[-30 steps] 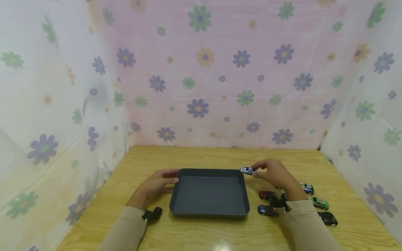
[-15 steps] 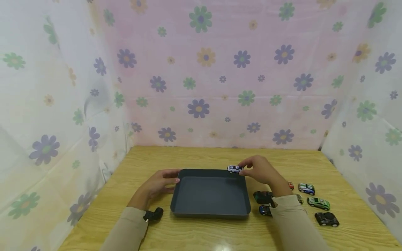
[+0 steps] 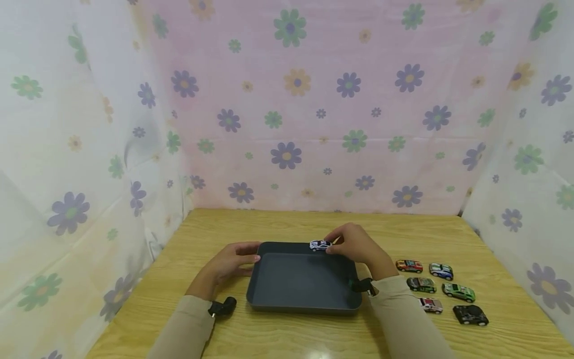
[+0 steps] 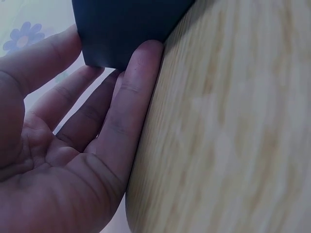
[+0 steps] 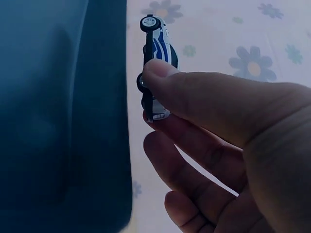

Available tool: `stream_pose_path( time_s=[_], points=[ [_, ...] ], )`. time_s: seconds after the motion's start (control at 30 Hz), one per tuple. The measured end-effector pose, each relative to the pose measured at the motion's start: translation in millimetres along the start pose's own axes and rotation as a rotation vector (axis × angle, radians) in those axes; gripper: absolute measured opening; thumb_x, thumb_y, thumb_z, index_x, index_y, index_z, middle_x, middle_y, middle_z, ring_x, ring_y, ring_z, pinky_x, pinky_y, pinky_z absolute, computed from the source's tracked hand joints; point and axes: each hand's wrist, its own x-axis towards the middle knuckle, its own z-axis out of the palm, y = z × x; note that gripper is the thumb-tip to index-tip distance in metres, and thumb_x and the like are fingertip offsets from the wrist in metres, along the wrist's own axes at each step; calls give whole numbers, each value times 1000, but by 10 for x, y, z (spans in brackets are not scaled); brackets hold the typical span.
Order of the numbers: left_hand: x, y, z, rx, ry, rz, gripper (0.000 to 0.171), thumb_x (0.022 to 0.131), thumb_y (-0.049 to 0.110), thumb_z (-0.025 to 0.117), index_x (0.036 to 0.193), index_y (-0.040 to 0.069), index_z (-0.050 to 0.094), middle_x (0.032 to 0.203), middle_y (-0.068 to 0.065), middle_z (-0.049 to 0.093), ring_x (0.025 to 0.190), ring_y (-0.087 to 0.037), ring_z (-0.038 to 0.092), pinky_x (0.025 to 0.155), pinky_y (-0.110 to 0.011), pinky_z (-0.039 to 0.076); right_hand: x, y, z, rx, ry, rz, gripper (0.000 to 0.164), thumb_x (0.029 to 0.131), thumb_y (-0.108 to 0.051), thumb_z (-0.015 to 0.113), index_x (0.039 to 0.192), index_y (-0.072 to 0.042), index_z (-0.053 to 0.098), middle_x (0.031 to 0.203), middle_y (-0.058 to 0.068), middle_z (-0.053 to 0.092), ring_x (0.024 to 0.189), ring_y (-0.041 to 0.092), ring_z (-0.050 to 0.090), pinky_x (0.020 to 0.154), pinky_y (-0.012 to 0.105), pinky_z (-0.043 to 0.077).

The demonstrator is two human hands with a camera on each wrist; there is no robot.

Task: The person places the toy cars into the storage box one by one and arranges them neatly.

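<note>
"Where is the right hand (image 3: 356, 244) holding the white toy car (image 3: 319, 245)?"
"Its fingers are pinching it just beside the far rim of the dark tray (image 3: 302, 284)."
"And the left hand (image 3: 228, 260)?"
"It is touching the tray's left side, fingers lying extended; a green toy car (image 3: 458, 292) is resting on the worktop (image 3: 251, 224), to the right."

tray (image 3: 300, 281) on table (image 3: 278, 335) | toy cars (image 3: 458, 292) right of tray | cloth (image 3: 314, 129) behind table

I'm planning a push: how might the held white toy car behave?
The white toy car would probably roll on its wheels. It seems light, as the right hand holds it in a pinch. It looks stiff, showing no bend there.
</note>
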Motion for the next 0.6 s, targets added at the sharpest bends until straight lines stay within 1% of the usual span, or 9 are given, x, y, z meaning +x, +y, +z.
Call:
stream_pose_path(
  time_s=[0.23,0.4,0.6],
  points=[
    [5,5,21,15,-10,7,65,98,25,74,155,10,48,158,-18,47,134,-32,57,96,-45,62,55,-102,153,12,-16,25,23,88,-18,84,111,-16,82,104,-1,77,91,16,71,78,37,63],
    [-9,27,30,29,-16,13,65,98,27,74,155,11,48,158,-18,46,138,-34,54,96,-45,62,96,-165,269,-18,-23,-10,23,86,-15,86,108,-13,82,105,1,78,89,13,71,77,35,62],
    [-8,42,29,37,-14,11,64,98,27,74,155,12,49,159,-18,46,139,-35,53,96,-45,62,178,-242,400,-50,-42,-35,22,83,-14,88,104,-14,83,102,-1,78,87,9,69,77,31,61]
  ],
)
